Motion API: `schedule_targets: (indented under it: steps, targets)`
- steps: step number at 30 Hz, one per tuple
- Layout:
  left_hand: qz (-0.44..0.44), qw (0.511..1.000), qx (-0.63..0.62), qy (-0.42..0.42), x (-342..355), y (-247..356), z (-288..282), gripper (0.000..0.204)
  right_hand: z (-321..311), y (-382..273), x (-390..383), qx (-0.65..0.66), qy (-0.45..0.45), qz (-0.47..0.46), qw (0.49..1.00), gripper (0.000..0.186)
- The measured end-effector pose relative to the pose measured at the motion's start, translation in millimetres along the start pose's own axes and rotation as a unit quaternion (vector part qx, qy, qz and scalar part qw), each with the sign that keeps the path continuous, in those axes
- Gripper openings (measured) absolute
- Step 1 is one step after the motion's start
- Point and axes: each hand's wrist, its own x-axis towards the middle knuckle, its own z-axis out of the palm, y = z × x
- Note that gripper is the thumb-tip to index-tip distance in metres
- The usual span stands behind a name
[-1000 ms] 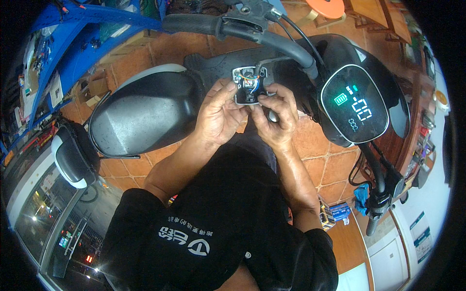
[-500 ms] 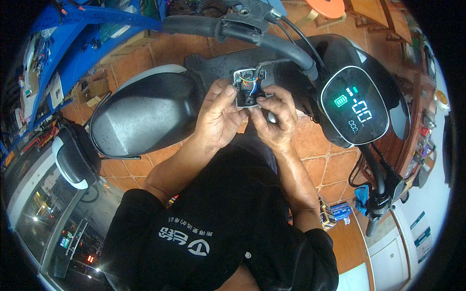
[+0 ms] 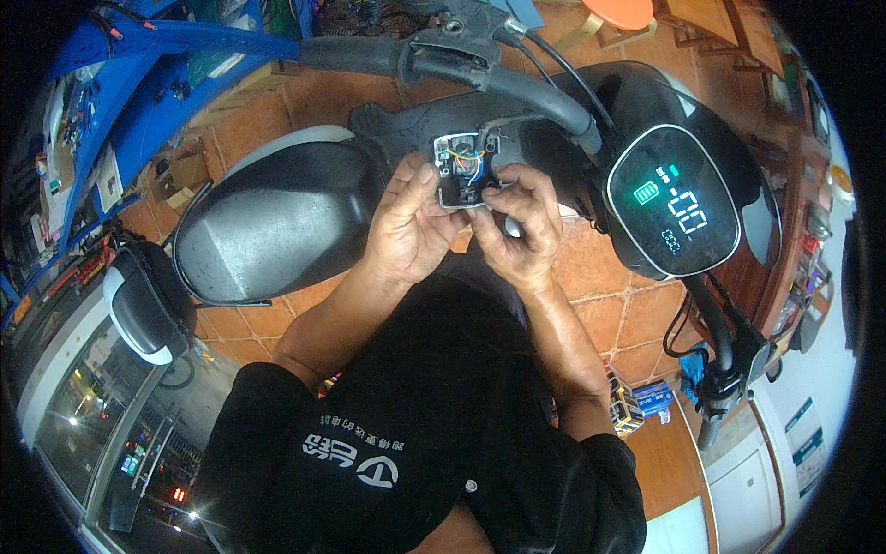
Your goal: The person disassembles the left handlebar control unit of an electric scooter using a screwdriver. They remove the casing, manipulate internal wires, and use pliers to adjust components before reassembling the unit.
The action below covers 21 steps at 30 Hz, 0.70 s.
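Observation:
My left hand (image 3: 409, 217) grips the left side of an opened switch housing (image 3: 461, 148) with coloured wires inside and a cable running from its upper right. My right hand (image 3: 520, 226) has its fingers curled on the housing's lower right, with a small pale object partly visible among them that I cannot make out. The housing is held over a black scooter, below its handlebar (image 3: 544, 97) with grip, lever mount and cables. The scooter's lit dashboard (image 3: 674, 198) is to the right of my hands, and its black seat (image 3: 263, 231) to the left.
Blue shelving (image 3: 111, 138) with assorted items fills the upper left. A rear box (image 3: 143, 300) sits behind the seat. The other handlebar end (image 3: 715, 388) reaches toward the lower right, near boxes (image 3: 646, 402). An orange stool (image 3: 614, 14) stands beyond the scooter on the tiled floor (image 3: 614, 314).
The housing and both hands have shifted slightly left and down, with the grip on it much the same.

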Motion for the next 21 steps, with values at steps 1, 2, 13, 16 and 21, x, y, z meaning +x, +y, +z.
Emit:
schedule_targets:
  steps: [1, 2, 13, 16, 21]
  targets:
    - [-0.013, 1.000, -0.009, -0.001, 0.0, 0.1, -1.5, 0.031, 0.1, 0.1, 1.0, -0.001, 0.000, -0.010, 1.000, 0.031]
    - [-0.025, 1.000, -0.018, -0.002, -0.3, 0.0, -4.8, 0.033, -0.2, -0.5, 1.6, -0.006, -0.001, -0.012, 1.000, 0.031]
    - [-0.036, 0.999, -0.039, 0.010, -0.1, -0.4, -6.7, 0.031, -0.3, 0.2, 1.9, 0.003, 0.000, -0.020, 1.000, 0.030]
    - [-0.041, 0.998, -0.034, 0.041, -0.7, -0.2, 0.7, 0.020, 0.2, 2.1, 1.2, -0.003, 0.000, -0.025, 1.000, 0.030]
    - [-0.043, 0.998, -0.017, 0.048, 0.4, -2.0, 0.4, 0.023, -2.3, 2.1, 2.8, -0.018, -0.005, -0.024, 1.000, 0.030]
